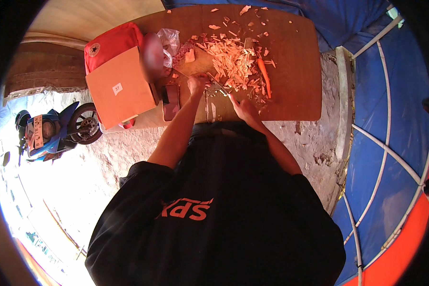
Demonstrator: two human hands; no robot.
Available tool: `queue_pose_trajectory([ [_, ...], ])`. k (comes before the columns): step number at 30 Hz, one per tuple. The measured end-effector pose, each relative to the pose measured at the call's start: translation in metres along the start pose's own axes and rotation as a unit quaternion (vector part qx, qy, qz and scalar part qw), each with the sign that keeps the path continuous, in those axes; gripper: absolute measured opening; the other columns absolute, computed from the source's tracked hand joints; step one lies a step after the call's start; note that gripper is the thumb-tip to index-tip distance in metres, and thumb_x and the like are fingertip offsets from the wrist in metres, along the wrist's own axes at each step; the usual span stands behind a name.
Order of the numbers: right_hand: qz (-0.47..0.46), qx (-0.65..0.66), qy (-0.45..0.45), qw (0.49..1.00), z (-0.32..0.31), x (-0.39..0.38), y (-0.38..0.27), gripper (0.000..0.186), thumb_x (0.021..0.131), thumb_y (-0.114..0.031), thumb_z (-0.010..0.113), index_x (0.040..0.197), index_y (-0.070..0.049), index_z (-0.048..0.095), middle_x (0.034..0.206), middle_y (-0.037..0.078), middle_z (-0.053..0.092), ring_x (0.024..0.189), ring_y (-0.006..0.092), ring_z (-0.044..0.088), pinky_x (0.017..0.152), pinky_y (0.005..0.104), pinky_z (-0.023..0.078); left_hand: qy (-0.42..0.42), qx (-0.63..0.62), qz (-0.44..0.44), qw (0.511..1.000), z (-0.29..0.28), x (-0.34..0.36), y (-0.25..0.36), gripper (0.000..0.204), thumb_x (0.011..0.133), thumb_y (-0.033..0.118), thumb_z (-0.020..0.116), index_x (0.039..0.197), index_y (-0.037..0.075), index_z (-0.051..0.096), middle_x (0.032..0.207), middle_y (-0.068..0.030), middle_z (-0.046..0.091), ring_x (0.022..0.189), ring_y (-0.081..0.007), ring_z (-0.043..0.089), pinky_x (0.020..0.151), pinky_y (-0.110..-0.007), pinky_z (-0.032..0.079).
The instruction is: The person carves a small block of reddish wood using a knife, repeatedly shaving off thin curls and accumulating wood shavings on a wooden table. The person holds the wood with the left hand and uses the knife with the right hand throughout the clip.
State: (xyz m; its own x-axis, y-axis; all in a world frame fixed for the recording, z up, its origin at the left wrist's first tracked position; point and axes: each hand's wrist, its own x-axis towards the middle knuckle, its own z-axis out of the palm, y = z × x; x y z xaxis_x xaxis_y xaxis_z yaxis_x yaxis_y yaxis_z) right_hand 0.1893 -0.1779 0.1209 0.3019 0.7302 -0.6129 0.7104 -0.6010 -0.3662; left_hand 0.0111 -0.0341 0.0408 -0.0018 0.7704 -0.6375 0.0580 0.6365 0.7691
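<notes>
Outdoor stall, brown wooden table (291, 95) across upper centre of the frame, blue tarp at right, parked scooter (52, 131) at left. Peeling step looks mid-way: big heap of carrot peelings (233, 62) upper centre, one whole carrot (264, 76) lying just right of it. Left hand (198, 85) closed around something small, likely a carrot piece, too small to confirm. Right hand (243, 108) gripped shut on a thin metal tool (218, 87), peeler or knife, cannot tell. Phone (170, 101) and orange box (119, 88) left of the hands. Next move, I judge, calls for a steady stroke away from the left fingers.
</notes>
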Motion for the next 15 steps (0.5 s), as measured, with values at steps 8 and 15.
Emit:
queue_pose_trajectory([
  [8, -0.002, 0.049, -0.004, 0.999, 0.0, 0.022, -0.025, 0.097, 0.082, -0.077, 0.031, 0.082, 0.015, 0.061, 0.076, 0.035, 0.059, 0.083, 0.0477, 0.061, 0.07, 0.052, 0.047, 0.055, 0.083, 0.071, 0.993, 0.004, -0.009, -0.001, 0.011, 0.076, 0.004, 0.06, 0.074, 0.003, 0.071, 0.06, -0.007, 0.065, 0.054, -0.0159, 0.065, 0.052, -0.027, 0.051],
  [15, -0.027, 0.013, -0.028, 0.999, 0.003, 0.018, -0.022, 0.099, 0.082, -0.078, 0.029, 0.081, 0.015, 0.061, 0.078, 0.036, 0.059, 0.086, 0.0482, 0.061, 0.071, 0.0516, 0.048, 0.061, 0.115, 0.069, 0.989, 0.004, -0.005, -0.004, 0.015, 0.076, 0.005, 0.058, 0.079, 0.005, 0.072, 0.061, -0.0067, 0.066, 0.057, -0.0165, 0.067, 0.058, -0.028, 0.052],
])
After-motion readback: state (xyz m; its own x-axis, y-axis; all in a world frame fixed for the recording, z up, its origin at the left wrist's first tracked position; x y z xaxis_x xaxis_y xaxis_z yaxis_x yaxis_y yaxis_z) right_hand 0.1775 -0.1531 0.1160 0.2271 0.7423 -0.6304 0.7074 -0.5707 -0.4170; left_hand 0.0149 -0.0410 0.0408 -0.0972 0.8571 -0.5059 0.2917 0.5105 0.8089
